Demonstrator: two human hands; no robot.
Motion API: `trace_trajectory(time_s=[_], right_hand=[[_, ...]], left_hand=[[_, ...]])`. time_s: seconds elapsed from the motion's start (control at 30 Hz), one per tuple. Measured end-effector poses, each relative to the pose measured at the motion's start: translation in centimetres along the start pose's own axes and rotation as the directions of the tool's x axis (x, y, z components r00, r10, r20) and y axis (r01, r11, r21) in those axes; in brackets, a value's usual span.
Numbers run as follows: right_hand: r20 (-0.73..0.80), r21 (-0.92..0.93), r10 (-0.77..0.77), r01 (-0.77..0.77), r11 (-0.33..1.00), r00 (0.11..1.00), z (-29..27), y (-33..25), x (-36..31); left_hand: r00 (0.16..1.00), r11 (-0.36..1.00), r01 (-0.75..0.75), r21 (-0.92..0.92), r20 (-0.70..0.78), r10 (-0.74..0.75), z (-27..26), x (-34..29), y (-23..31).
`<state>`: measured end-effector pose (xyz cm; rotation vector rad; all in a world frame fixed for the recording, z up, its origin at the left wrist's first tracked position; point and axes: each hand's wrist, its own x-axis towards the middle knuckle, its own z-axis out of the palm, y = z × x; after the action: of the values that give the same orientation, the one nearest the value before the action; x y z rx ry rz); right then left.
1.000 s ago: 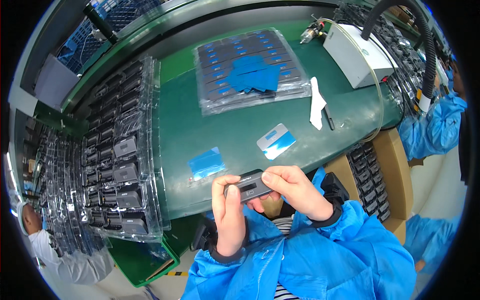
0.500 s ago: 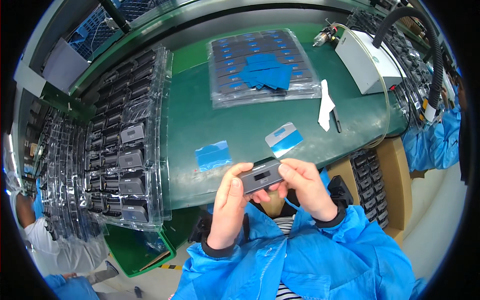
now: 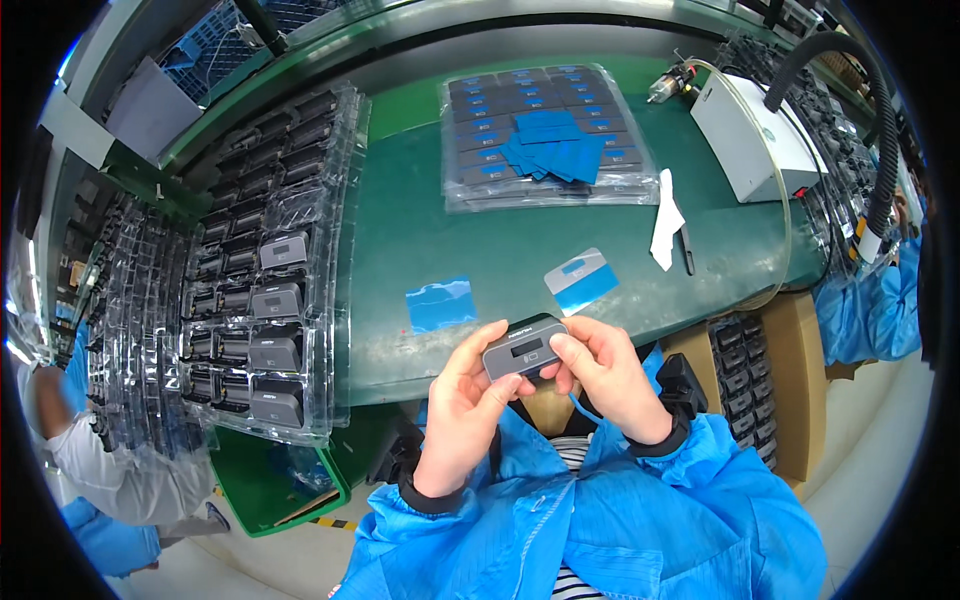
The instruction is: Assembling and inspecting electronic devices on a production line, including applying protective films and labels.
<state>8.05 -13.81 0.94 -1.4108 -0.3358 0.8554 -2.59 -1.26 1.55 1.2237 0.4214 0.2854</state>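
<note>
Both hands hold a small dark grey rectangular device (image 3: 524, 347) with rounded ends and a black window, above the bench's near edge. My left hand (image 3: 462, 405) grips its left end, thumb at the lower edge. Around the right end, my right hand (image 3: 612, 378) is closed, its thumb pressed on the front face. A thin blue strip (image 3: 582, 408) shows below the right fingers; its kind is unclear. Just beyond the hands lie a blue film sheet (image 3: 441, 306) and a part grey, part blue film sheet (image 3: 583, 282).
Blue film pieces (image 3: 553, 147) lie on a plastic-covered tray of devices (image 3: 478, 128). A white cloth (image 3: 665, 225) and black tweezers-like tool (image 3: 687, 250) lie near a white box (image 3: 750, 140) with a black hose. Device trays (image 3: 275, 300) stand left; a green bin (image 3: 270, 495) and cardboard box (image 3: 795, 400) sit lower.
The view has shifted slightly. The device has tilted in my hands, and my left thumb has moved down to its lower edge. A thin blue strip now shows below the right hand.
</note>
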Motion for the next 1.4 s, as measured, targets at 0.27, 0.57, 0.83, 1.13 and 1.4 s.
trace_trajectory(time_s=[0.27,0.57,0.83,1.13,1.4], right_hand=[[-0.020,-0.104,-0.192,0.189,0.976,0.981,0.7,0.9,0.1],[0.143,0.203,-0.054,0.024,0.979,0.988,-1.2,0.7,0.3],[0.022,0.146,-0.098,0.094,0.985,0.995,-0.1,0.0,0.3],[0.126,-0.250,-0.492,0.508,0.825,0.861,0.9,-0.2,-0.6],[-0.093,-0.330,-0.553,0.498,0.802,0.828,-2.9,-2.3,2.3]], left_hand=[[0.997,1.000,0.023,-0.016,-0.069,-0.024,-0.2,0.1,0.2],[0.998,0.998,0.059,-0.033,-0.032,-0.060,0.0,0.9,0.7],[0.982,0.975,-0.132,0.177,-0.112,0.153,0.8,0.1,0.5],[0.967,0.919,-0.149,0.366,-0.139,0.212,-1.2,-2.5,3.7],[0.902,0.632,0.051,0.773,-0.308,0.304,-14.6,6.5,17.8]])
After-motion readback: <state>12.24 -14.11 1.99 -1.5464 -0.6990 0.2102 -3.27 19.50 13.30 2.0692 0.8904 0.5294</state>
